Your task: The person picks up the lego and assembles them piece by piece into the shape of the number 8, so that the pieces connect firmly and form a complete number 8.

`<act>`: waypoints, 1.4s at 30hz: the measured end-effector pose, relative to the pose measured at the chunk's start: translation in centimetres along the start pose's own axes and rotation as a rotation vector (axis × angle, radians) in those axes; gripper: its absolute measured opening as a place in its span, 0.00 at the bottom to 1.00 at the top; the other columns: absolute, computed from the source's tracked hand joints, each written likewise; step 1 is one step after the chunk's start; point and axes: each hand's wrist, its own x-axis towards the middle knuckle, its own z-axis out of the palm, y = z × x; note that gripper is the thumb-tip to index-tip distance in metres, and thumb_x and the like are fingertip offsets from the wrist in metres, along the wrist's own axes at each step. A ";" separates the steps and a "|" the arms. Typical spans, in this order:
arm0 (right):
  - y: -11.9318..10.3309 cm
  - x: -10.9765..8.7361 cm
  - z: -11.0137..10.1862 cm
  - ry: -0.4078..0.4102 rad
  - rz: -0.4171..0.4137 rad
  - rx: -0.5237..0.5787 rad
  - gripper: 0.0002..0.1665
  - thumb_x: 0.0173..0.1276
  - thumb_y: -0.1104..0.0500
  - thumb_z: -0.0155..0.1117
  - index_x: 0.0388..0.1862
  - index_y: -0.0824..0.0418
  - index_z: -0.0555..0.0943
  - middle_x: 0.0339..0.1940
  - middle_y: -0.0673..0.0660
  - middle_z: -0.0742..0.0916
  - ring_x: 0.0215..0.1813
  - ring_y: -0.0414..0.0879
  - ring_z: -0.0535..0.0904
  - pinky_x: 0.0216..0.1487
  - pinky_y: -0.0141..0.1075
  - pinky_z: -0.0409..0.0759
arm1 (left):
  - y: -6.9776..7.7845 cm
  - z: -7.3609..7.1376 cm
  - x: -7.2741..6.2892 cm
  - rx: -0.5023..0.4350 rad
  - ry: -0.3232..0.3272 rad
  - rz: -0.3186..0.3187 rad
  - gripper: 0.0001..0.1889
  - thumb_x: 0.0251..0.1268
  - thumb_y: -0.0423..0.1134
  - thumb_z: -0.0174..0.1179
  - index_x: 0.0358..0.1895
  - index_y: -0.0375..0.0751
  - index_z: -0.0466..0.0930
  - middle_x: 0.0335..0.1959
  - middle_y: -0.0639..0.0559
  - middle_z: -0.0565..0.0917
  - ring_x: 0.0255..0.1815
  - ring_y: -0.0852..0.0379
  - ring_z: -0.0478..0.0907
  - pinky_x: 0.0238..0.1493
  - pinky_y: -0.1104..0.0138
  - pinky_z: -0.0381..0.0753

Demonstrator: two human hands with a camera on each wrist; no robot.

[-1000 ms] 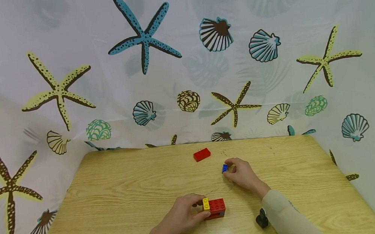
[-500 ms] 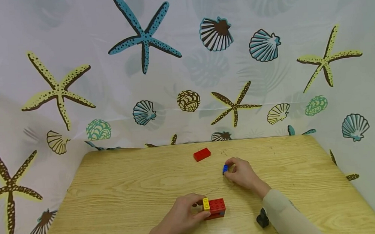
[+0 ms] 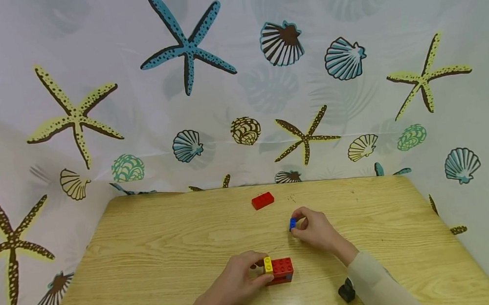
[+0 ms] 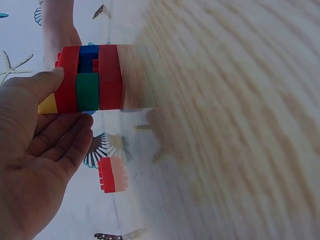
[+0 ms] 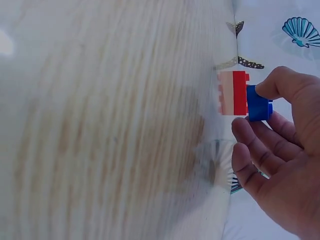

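Observation:
My left hand [image 3: 236, 278] grips the left end of a small brick stack [image 3: 282, 266] on the table, thumb on the near side. Red bricks form the stack's top and bottom, with green [image 4: 87, 92] and blue [image 4: 89, 59] bricks between and a gap in the middle layer. A yellow brick [image 3: 267, 265] sits on top at the left. Beyond it to the right, my right hand [image 3: 316, 229] pinches a small blue brick [image 5: 258, 103] between thumb and fingers, held off the tabletop. Its studs face away from the table.
A loose red brick [image 3: 263, 201] lies near the back of the wooden table [image 3: 169, 238]. A black object [image 3: 346, 290] shows beside the right sleeve [image 3: 378, 279]. White cloth [image 3: 239, 94] with starfish and shells hangs behind and at the sides.
My right hand, with the blue brick in it, has shifted slightly toward me, and its forearm has swung a little right. My left hand and the stack stay in place.

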 end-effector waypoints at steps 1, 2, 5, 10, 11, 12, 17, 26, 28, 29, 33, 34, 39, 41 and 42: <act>-0.1 -0.1 -0.1 -0.005 -0.006 -0.002 0.19 0.67 0.60 0.74 0.55 0.57 0.81 0.49 0.54 0.88 0.36 0.41 0.78 0.34 0.32 0.76 | 0.0 0.0 0.0 0.002 -0.001 -0.001 0.22 0.73 0.44 0.69 0.61 0.32 0.84 0.51 0.45 0.90 0.47 0.49 0.87 0.48 0.58 0.88; -0.3 -0.2 -0.1 -0.007 -0.011 -0.003 0.19 0.66 0.60 0.74 0.55 0.57 0.81 0.49 0.54 0.88 0.36 0.41 0.79 0.35 0.32 0.77 | 0.0 0.0 0.0 0.004 -0.001 0.000 0.22 0.73 0.44 0.69 0.61 0.32 0.83 0.51 0.45 0.90 0.48 0.49 0.87 0.49 0.58 0.88; -0.6 -0.6 -0.3 -0.018 -0.030 -0.008 0.19 0.66 0.59 0.74 0.55 0.56 0.81 0.49 0.53 0.87 0.38 0.41 0.79 0.37 0.32 0.77 | -0.1 0.0 0.0 0.010 -0.003 -0.007 0.23 0.73 0.45 0.69 0.62 0.32 0.83 0.52 0.45 0.90 0.48 0.50 0.87 0.49 0.57 0.88; -1.3 -1.5 -0.6 -0.037 -0.081 0.003 0.19 0.66 0.59 0.74 0.55 0.57 0.81 0.49 0.54 0.87 0.38 0.41 0.79 0.34 0.32 0.77 | -0.1 0.0 0.0 0.010 0.006 -0.012 0.23 0.73 0.45 0.69 0.61 0.32 0.84 0.51 0.45 0.90 0.48 0.50 0.87 0.48 0.58 0.88; -1.4 -1.7 -0.6 -0.042 -0.094 0.010 0.19 0.66 0.59 0.74 0.55 0.57 0.81 0.49 0.54 0.87 0.38 0.41 0.79 0.33 0.32 0.77 | -0.1 -0.1 0.0 0.009 0.009 -0.016 0.22 0.73 0.45 0.69 0.61 0.32 0.84 0.50 0.46 0.90 0.47 0.49 0.87 0.48 0.58 0.88; -1.6 -1.9 -0.7 -0.048 -0.107 0.017 0.19 0.66 0.59 0.74 0.55 0.57 0.81 0.48 0.55 0.87 0.38 0.42 0.80 0.32 0.32 0.77 | -0.1 -0.1 0.1 0.006 0.010 -0.021 0.22 0.73 0.45 0.69 0.61 0.32 0.84 0.50 0.46 0.90 0.47 0.49 0.87 0.48 0.58 0.87; -2.4 -3.0 -1.0 -0.079 -0.160 0.038 0.19 0.68 0.59 0.73 0.56 0.56 0.81 0.47 0.55 0.87 0.36 0.42 0.81 0.30 0.32 0.77 | -0.1 -0.1 0.2 -0.004 0.012 -0.056 0.23 0.73 0.47 0.69 0.62 0.34 0.84 0.49 0.48 0.89 0.47 0.51 0.86 0.48 0.60 0.86; -3.6 -4.4 -1.4 -0.125 -0.212 0.041 0.19 0.69 0.59 0.73 0.57 0.55 0.81 0.43 0.53 0.87 0.34 0.43 0.81 0.28 0.31 0.77 | -0.1 0.0 0.2 0.006 0.031 -0.033 0.21 0.72 0.46 0.70 0.60 0.35 0.85 0.47 0.50 0.89 0.46 0.52 0.85 0.46 0.62 0.86; -3.7 -4.7 -1.5 -0.128 -0.226 0.034 0.19 0.69 0.59 0.73 0.57 0.56 0.82 0.44 0.52 0.88 0.34 0.41 0.81 0.29 0.32 0.77 | -0.1 0.1 0.2 0.004 0.034 -0.028 0.21 0.72 0.45 0.70 0.59 0.35 0.85 0.47 0.50 0.89 0.46 0.52 0.85 0.46 0.62 0.86; -3.7 -4.8 -1.5 -0.132 -0.234 0.033 0.19 0.69 0.59 0.72 0.57 0.57 0.82 0.44 0.52 0.88 0.34 0.40 0.81 0.29 0.32 0.78 | -0.1 0.1 0.1 0.004 0.035 -0.027 0.20 0.72 0.45 0.70 0.59 0.35 0.85 0.46 0.50 0.89 0.45 0.52 0.85 0.46 0.62 0.86; -3.8 -5.2 -1.4 -0.146 -0.247 0.033 0.19 0.70 0.59 0.72 0.57 0.58 0.82 0.45 0.51 0.88 0.35 0.38 0.81 0.30 0.32 0.78 | -0.1 0.1 0.2 0.000 0.032 -0.031 0.20 0.72 0.44 0.70 0.59 0.35 0.85 0.47 0.50 0.89 0.46 0.52 0.85 0.46 0.61 0.86; -3.8 -5.2 -1.4 -0.151 -0.248 0.036 0.19 0.70 0.59 0.72 0.58 0.58 0.82 0.45 0.51 0.88 0.35 0.38 0.81 0.30 0.32 0.78 | -0.1 0.0 0.2 0.000 0.030 -0.033 0.20 0.72 0.45 0.70 0.59 0.35 0.85 0.47 0.50 0.89 0.46 0.52 0.85 0.46 0.61 0.86; -3.8 -5.6 -1.3 -0.167 -0.248 0.044 0.19 0.70 0.59 0.72 0.58 0.58 0.82 0.43 0.50 0.89 0.34 0.38 0.81 0.30 0.32 0.79 | -0.1 0.0 0.2 -0.008 0.020 -0.044 0.21 0.72 0.45 0.70 0.60 0.34 0.85 0.47 0.50 0.89 0.46 0.51 0.85 0.46 0.60 0.86; -3.7 -5.7 -1.3 -0.170 -0.248 0.041 0.19 0.70 0.58 0.73 0.57 0.57 0.82 0.43 0.51 0.89 0.34 0.37 0.81 0.31 0.32 0.79 | -0.1 0.0 0.3 -0.008 0.020 -0.048 0.21 0.72 0.45 0.70 0.60 0.35 0.85 0.47 0.50 0.89 0.46 0.52 0.85 0.46 0.60 0.86; -3.7 -5.7 -1.3 -0.170 -0.249 0.040 0.18 0.70 0.58 0.73 0.57 0.57 0.82 0.43 0.51 0.89 0.34 0.37 0.81 0.31 0.31 0.79 | -0.1 0.0 0.3 -0.007 0.021 -0.048 0.21 0.72 0.45 0.70 0.60 0.36 0.85 0.47 0.50 0.89 0.46 0.52 0.85 0.46 0.60 0.86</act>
